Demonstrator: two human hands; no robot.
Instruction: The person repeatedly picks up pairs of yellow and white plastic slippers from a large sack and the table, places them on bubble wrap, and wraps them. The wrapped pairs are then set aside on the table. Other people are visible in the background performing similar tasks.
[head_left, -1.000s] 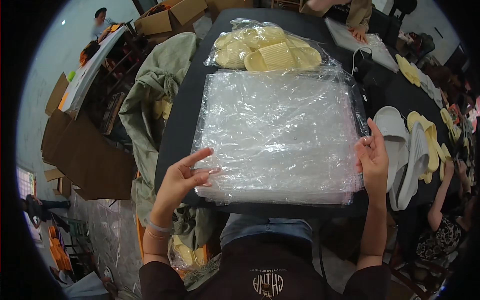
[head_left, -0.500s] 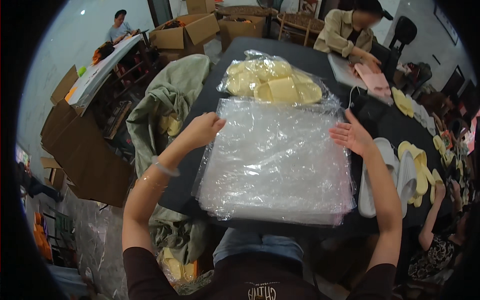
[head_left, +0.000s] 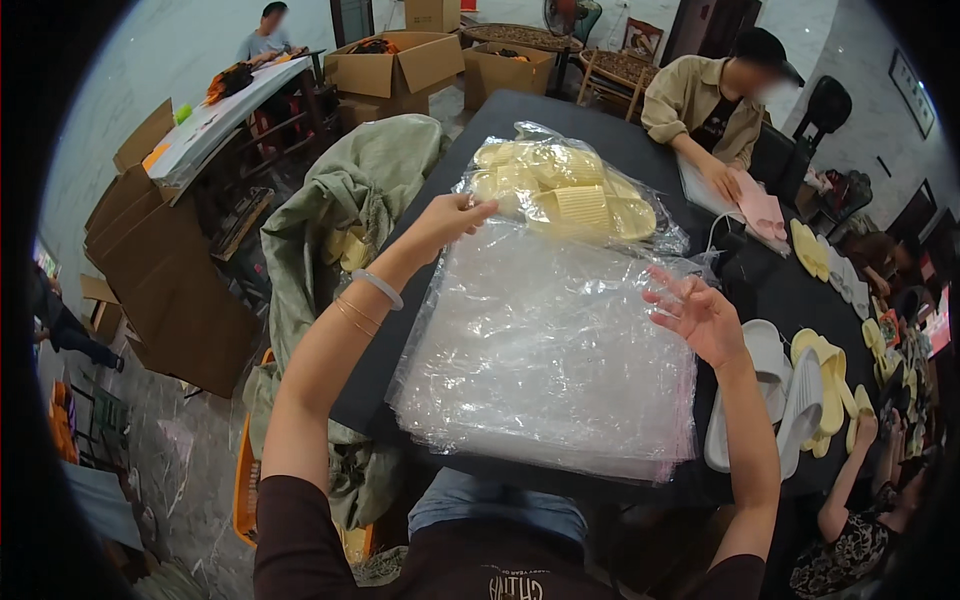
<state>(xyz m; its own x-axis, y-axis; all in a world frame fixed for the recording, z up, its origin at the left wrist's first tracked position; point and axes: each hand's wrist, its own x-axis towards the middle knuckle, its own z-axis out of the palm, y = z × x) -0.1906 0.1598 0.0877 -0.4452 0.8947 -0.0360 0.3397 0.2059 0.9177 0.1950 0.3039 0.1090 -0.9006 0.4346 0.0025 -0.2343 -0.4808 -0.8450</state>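
Observation:
A stack of clear plastic bags (head_left: 550,350) lies flat across the dark table in front of me. My left hand (head_left: 455,220) is closed in a pinch at the stack's far left corner, on the edge of a clear plastic bag. Over the right side of the stack hovers my right hand (head_left: 700,315), its fingers spread and slightly curled, with nothing seen in them. Just beyond the stack sits a filled clear bag of pale yellow slippers (head_left: 580,195), close to my left fingertips.
Grey slippers (head_left: 800,405) and yellow slippers (head_left: 825,385) lie at the table's right. Across from me a person (head_left: 715,105) handles pink slippers (head_left: 760,212). A green cloth sack (head_left: 345,190) stands left of the table, near cardboard boxes (head_left: 150,290). Another person's hand (head_left: 865,430) reaches in at right.
My left hand has moved up and slightly right along the stack toward the bagged slippers. My right hand has dropped a little, its fingers more curled. The whole view has shifted slightly.

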